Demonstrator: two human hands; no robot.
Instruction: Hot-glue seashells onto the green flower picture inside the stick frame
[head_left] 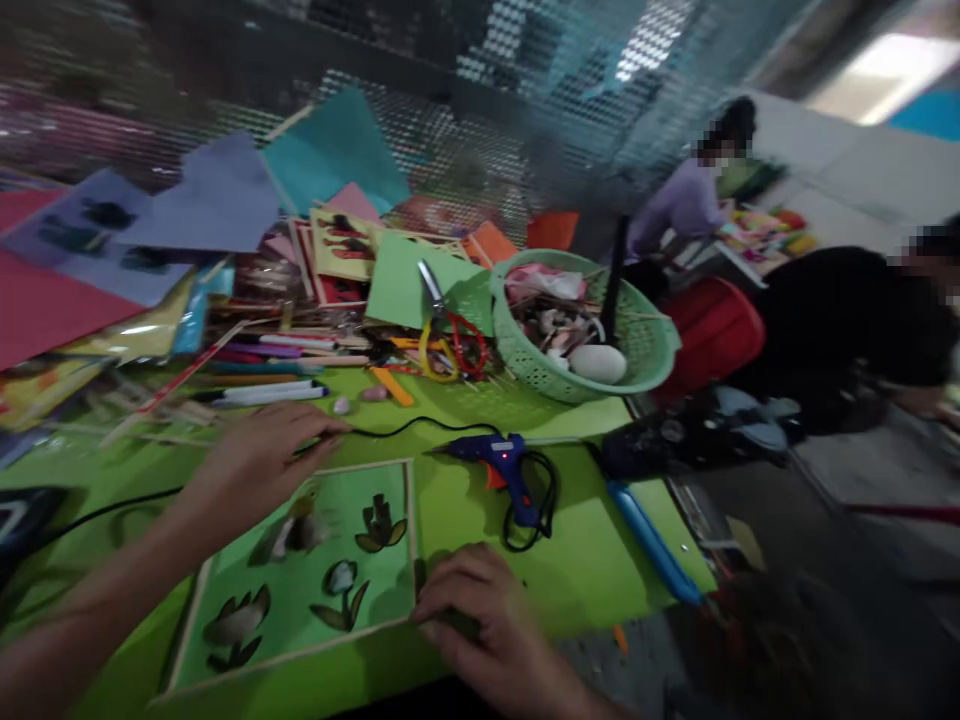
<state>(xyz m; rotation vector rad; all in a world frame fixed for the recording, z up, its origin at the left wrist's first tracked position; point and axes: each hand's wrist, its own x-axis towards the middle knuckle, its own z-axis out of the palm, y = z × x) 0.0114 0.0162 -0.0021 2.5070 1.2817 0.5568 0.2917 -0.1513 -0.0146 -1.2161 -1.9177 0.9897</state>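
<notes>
Strips (411,500) of pale colour border a green panel (289,640), which lies at the near edge of the tabletop (570,600), left of its near right corner, with four flower shapes (343,582) on it. The left hand (281,445) is over the panel's far border, palm down, its fingers reaching toward a thin black cord (412,425); whether they grasp it I cannot tell. The right hand (487,610) has its fingers bent and its fingertips at the panel's near right corner; whether they pinch the border there is unclear. Just beyond that hand a blue glue gun (504,465) lies on its side, nozzle pointing left, a small red light showing and a looped dark cable (551,500) beside its handle. A blue strip (652,545) lies slanted along the tabletop's right edge. A green basket (652,350), holding a white rounded object (598,364) and mixed scraps, stands by the far right corner. Left of it are yellow and red loops (469,345), then pens (270,393) and sticks, with coloured sheets (330,150) heaped along the far edge. Past the far right corner are a person in a purple top (679,210) and, nearer, a person in black (847,320), with a red object (712,335) between basket and black clothing.
</notes>
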